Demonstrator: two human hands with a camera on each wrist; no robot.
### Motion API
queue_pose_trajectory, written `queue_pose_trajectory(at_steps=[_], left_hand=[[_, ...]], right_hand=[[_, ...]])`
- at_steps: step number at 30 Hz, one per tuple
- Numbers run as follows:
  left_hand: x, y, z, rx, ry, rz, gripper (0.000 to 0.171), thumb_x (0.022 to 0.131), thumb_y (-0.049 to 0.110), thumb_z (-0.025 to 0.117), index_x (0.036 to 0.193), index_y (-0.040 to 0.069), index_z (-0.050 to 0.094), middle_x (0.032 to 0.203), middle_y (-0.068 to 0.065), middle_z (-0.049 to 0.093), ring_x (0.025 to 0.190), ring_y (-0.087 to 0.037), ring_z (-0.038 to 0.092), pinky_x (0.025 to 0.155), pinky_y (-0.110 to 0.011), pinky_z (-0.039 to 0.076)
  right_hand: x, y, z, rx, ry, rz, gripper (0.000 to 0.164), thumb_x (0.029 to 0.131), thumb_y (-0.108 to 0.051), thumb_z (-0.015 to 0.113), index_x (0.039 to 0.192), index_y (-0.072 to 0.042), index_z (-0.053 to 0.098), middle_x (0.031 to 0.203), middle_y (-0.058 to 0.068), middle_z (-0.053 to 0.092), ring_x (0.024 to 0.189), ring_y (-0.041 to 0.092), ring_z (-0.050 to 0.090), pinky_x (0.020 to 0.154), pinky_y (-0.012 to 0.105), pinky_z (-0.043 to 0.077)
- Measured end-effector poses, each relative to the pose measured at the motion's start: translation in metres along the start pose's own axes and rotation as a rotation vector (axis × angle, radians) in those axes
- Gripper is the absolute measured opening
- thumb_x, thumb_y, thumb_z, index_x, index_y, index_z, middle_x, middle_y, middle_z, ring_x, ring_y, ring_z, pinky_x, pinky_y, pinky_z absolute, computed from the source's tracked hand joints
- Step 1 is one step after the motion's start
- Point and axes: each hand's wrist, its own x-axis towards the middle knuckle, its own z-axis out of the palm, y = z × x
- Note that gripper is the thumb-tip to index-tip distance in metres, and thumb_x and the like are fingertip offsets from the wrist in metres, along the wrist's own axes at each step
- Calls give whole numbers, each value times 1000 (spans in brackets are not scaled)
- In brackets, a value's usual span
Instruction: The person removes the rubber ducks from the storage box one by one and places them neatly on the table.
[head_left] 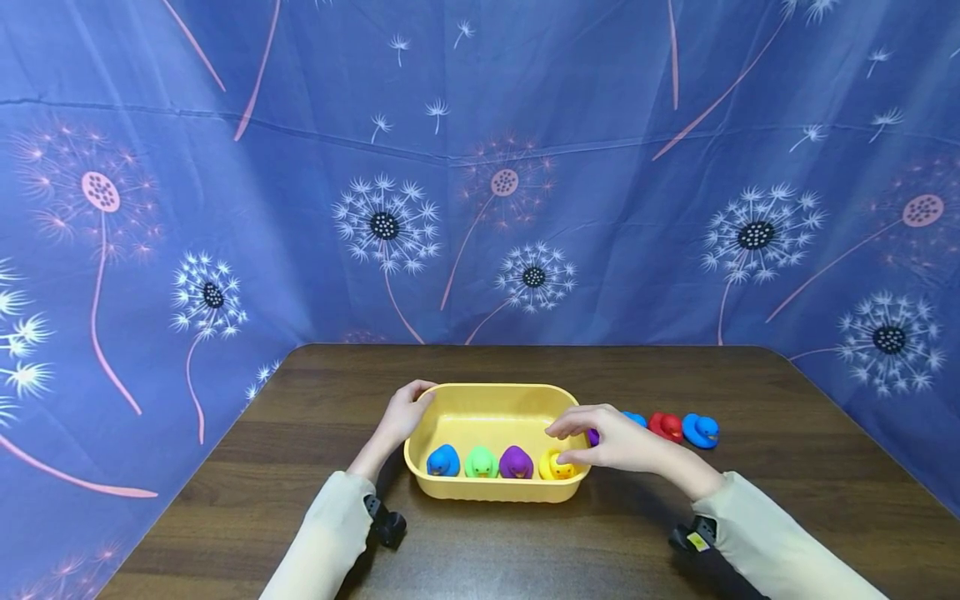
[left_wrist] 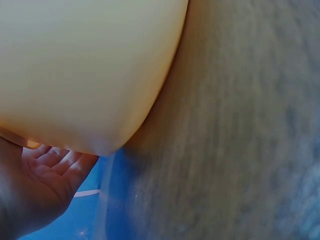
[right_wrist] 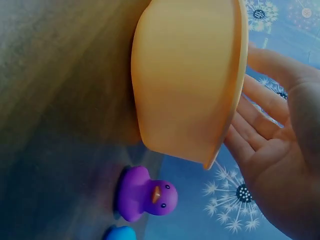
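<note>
A yellow plastic tub point(head_left: 495, 490) sits on the table in the head view. Along its front wall inside stand a blue rubber duck point(head_left: 443, 461), a light green duck point(head_left: 482, 463), a purple duck point(head_left: 515, 463) and a yellow duck point(head_left: 553, 467). My left hand point(head_left: 408, 410) grips the tub's back left rim; in the left wrist view its fingers point(left_wrist: 57, 162) show past the tub wall point(left_wrist: 90, 75). Over the right end, my right hand point(head_left: 611, 439) hovers above the yellow duck, thumb and fingers spread apart. The right wrist view shows that hand point(right_wrist: 272, 135) beyond the tub's rim.
Right of the tub, a row of ducks stands on the brown table point(head_left: 525, 550): another purple duck point(right_wrist: 145, 195) partly behind my right hand, a blue one point(head_left: 635, 418), a red one point(head_left: 666, 427) and another blue one point(head_left: 701, 431). A blue dandelion-print cloth point(head_left: 615, 250) hangs behind.
</note>
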Motion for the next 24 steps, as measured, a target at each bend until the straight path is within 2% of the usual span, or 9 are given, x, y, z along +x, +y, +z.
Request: queue_pose_trajectory(at_steps=[4, 13, 19, 24], left_hand=[[2, -1, 2, 5, 3, -51, 26, 95, 15, 49, 112, 0, 62, 101, -16, 66, 89, -23, 61, 76, -33, 50], [3, 1, 5, 31, 20, -75, 24, 95, 11, 50, 112, -1, 62, 101, -16, 66, 89, -23, 62, 76, -32, 50], [2, 3, 5, 17, 25, -62, 24, 94, 10, 51, 111, -1, 63, 101, -17, 66, 89, -24, 62, 76, -32, 50], [3, 1, 6, 24, 32, -54, 24, 93, 10, 52, 111, -2, 63, 100, -17, 66, 89, -24, 62, 76, -31, 49]], right_hand=[[3, 0, -3, 9, -66, 15, 39, 81, -33, 72, 109, -6, 67, 104, 8, 68, 93, 20, 64, 83, 33, 52], [7, -1, -4, 23, -191, 65, 40, 78, -30, 75, 108, -5, 68, 104, 3, 67, 95, 18, 62, 80, 32, 51], [10, -5, -6, -12, -237, 67, 34, 77, -23, 76, 105, -6, 68, 102, 2, 67, 94, 19, 62, 82, 31, 51], [15, -7, -3, -77, -269, 87, 29, 75, -18, 78, 101, -9, 70, 95, -3, 67, 89, 13, 62, 81, 30, 50]])
